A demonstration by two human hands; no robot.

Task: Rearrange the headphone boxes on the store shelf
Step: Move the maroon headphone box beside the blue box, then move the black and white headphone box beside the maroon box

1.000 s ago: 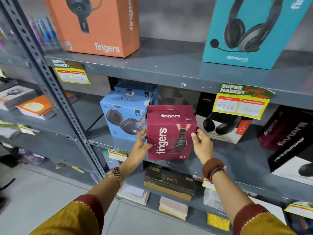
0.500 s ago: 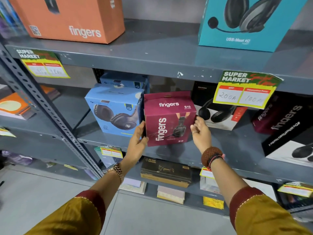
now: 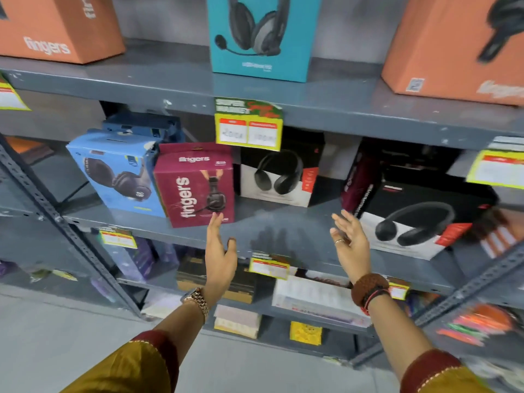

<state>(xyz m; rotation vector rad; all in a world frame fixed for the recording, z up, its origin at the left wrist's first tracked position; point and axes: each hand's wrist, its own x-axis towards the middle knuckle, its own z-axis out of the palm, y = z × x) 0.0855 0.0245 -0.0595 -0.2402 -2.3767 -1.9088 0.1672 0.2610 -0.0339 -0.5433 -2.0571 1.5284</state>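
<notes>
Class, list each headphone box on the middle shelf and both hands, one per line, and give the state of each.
Maroon box: upright on the shelf, against the blue box, not gripped.
Blue box: upright, top corner torn.
White and black box: upright, set back.
Large black box: lying tilted.
Left hand: open, fingertips at the maroon box's lower front.
Right hand: open, holding nothing.

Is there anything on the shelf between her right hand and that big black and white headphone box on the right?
Nothing visible. The right hand is open over a bare stretch of the shelf, and the black and white headphone box sits just beyond its fingertips.
</notes>
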